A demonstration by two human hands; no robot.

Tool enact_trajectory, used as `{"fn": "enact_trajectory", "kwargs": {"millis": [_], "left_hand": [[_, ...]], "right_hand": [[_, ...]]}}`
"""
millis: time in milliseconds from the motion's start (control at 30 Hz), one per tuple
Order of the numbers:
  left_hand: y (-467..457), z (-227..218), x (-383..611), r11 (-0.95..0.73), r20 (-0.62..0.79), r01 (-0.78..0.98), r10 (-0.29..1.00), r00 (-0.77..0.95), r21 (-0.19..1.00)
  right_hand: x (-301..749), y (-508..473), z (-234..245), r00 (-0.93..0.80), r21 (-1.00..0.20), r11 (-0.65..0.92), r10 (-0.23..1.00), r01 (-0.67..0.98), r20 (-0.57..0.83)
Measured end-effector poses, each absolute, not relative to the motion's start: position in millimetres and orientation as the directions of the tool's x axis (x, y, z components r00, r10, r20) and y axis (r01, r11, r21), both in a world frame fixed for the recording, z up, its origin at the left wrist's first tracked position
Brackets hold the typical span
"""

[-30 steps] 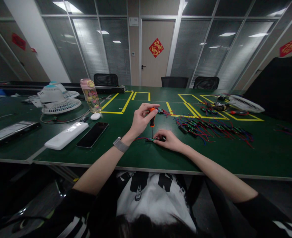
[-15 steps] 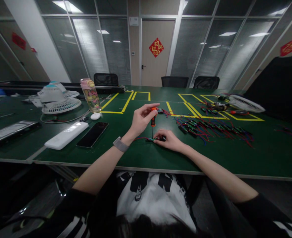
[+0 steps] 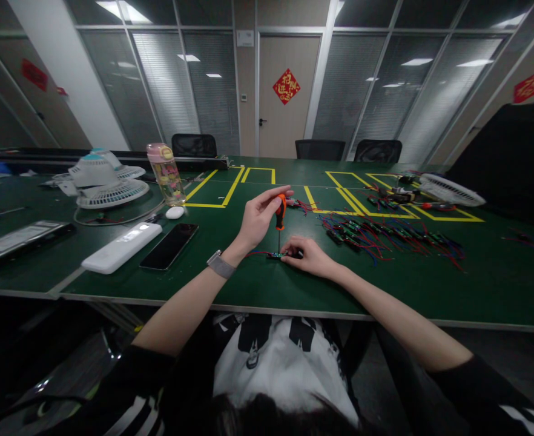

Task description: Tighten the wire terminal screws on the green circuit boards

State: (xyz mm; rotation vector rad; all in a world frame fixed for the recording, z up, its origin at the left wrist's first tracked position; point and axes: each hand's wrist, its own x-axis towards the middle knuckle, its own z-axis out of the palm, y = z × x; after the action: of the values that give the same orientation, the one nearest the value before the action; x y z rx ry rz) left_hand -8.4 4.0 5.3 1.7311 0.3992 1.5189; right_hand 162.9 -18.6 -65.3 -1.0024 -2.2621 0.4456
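Note:
An orange-and-black screwdriver stands upright, its handle held near the top by the fingers of my left hand. The tip of its shaft meets a small green circuit board lying on the green table. My right hand pinches the right end of that board and rests on the tabletop. Red and blue wires trail off the board's left side, towards my left wrist. The right fingertips partly hide the board, so any screw beneath the tip is too small to make out.
Several wired circuit boards lie in a heap to the right. On the left are a black phone, a white power bank, a drink bottle and white fan parts. Yellow tape marks the green table.
The left fingers have shifted around the screwdriver handle, and the handle appears turned slightly. The right hand and the circuit board have stayed where they were.

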Motion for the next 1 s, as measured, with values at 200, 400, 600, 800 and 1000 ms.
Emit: {"fn": "enact_trajectory", "kwargs": {"millis": [200,400,600,800,1000], "left_hand": [[0.4,8.2,-8.6,-0.717,0.723,-0.103,0.675,0.146,0.690],[7.2,4.2,-9.8,-0.710,0.724,-0.144,0.666,0.180,0.689],[9.7,2.0,-9.1,-0.614,0.673,-0.277,0.697,0.248,0.739],[1.0,7.2,-7.8,-0.677,0.699,-0.176,0.689,0.191,0.715],[0.5,7.8,-8.2,-0.719,0.718,-0.066,0.675,0.169,0.692]], "right_hand": [[163.6,-17.1,-67.4,-0.528,-0.511,0.666,0.745,0.543,0.408],[163.2,-17.8,-66.0,-0.530,-0.508,0.663,0.747,0.550,0.401],[162.9,-18.1,-65.1,-0.528,-0.506,0.660,0.750,0.555,0.398],[163.4,-17.9,-66.0,-0.526,-0.508,0.665,0.746,0.548,0.409],[163.4,-18.2,-65.9,-0.522,-0.517,0.659,0.751,0.546,0.405]]}}
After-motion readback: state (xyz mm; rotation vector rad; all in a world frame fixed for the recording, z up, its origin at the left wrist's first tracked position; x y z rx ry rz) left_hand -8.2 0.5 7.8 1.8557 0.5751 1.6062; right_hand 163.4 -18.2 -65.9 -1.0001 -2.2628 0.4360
